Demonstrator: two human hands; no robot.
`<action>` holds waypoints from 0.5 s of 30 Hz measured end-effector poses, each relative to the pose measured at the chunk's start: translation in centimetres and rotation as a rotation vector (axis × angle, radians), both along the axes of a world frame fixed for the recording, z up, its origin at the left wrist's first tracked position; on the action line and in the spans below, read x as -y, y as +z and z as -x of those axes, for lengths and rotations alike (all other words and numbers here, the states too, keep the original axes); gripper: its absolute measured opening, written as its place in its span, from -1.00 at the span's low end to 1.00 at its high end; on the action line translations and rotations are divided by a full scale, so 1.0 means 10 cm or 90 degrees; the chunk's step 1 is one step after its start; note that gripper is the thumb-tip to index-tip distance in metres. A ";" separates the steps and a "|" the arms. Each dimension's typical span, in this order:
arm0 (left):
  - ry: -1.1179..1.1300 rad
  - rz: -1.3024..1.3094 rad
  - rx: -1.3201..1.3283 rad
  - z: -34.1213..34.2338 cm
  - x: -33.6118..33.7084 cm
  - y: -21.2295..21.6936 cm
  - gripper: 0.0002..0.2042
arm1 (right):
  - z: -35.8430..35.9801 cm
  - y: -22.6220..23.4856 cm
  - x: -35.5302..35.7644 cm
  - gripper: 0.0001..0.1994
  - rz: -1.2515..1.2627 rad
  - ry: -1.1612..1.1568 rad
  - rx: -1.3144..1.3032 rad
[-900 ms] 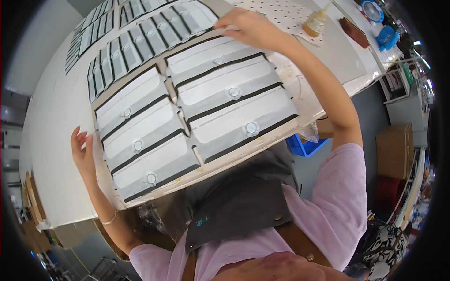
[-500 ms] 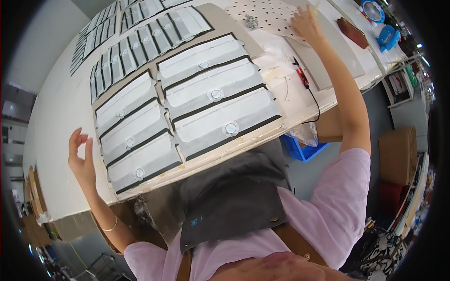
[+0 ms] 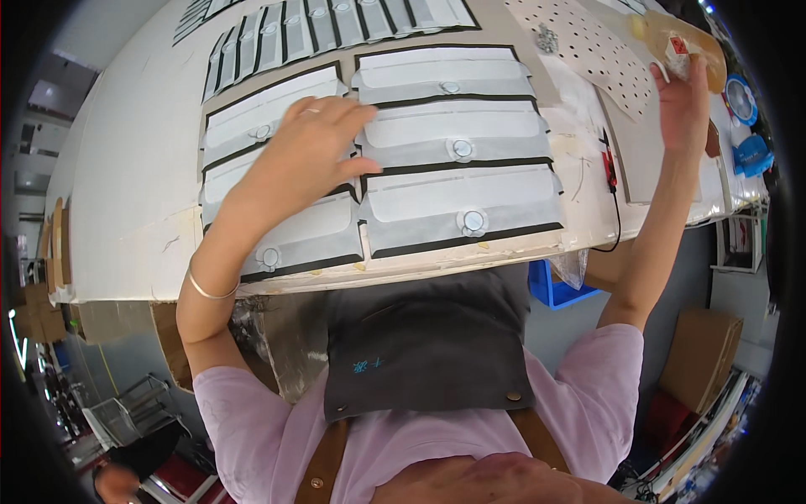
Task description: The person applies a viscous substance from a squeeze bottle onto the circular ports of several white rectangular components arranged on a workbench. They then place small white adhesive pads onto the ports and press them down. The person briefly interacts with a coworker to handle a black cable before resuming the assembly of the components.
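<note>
Left hand: The left hand (image 3: 306, 155) is reading as positioned over the left column of panels, its fingers (image 3: 357, 120) spreading apart from the thumb and gripping nothing; whether they are touching a panel, the view is not settling.
Right hand: The right hand (image 3: 684, 113) is holding the bottle at the far right of the bench, its fingers (image 3: 698, 74) closing on the body.
Bottle: The amber bottle (image 3: 703, 44) is slanting in the right hand, beyond the perforated sheet; its label is facing the camera.
Front panels: Six white-and-grey panels (image 3: 445, 202) are lying in two columns of three near the bench's front edge, each black-edged; round clear discs are showing on those not hidden by the left hand.
Rear panels: A row of similar panels (image 3: 294, 34) is overlapping behind them.
Perforated sheet: The beige sheet (image 3: 588, 55) is lying right of the rear row, carrying a cluster of silvery pieces (image 3: 547, 39).
Corded tool: A red-and-black tool (image 3: 609, 168) is resting right of the front panels, its cord hanging over the edge.
Bench: The white bench (image 3: 126, 227) is supporting the panels, sheet and tool.
Below bench: A blue bin (image 3: 554, 290) is standing under the front edge, toward the right.
</note>
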State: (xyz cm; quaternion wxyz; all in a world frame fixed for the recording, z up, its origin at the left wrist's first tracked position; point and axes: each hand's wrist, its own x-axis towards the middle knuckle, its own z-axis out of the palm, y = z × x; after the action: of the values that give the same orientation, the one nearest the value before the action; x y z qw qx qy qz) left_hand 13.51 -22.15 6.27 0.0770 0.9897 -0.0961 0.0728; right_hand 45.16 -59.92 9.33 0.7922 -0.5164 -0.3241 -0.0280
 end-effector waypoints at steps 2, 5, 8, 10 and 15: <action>-0.019 -0.008 0.008 -0.07 0.13 -0.12 -0.39 | 0.13 -0.13 -0.24 -0.63 -0.057 0.166 -0.043; -0.034 -0.018 -0.011 -0.15 0.27 -0.20 -0.23 | 0.31 -0.27 -0.66 -0.61 -0.016 0.174 -0.042; -0.007 -0.027 0.017 -0.08 0.29 -0.34 -0.15 | 0.25 -0.32 -1.02 -0.61 0.101 0.077 -0.032; -0.008 -0.005 -0.005 -0.12 0.30 -0.35 -0.11 | 0.19 -0.23 -1.05 -0.61 0.155 0.092 0.033; -0.006 -0.008 0.013 -0.10 0.30 -0.45 -0.08 | 0.26 -0.11 -1.24 -0.62 0.155 0.095 0.036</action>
State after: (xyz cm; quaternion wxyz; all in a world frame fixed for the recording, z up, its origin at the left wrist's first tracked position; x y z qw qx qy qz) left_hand 14.56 -25.12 1.81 0.0698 0.9889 -0.1021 0.0821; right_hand 42.54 -47.47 8.19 0.7143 -0.5820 -0.3847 0.0557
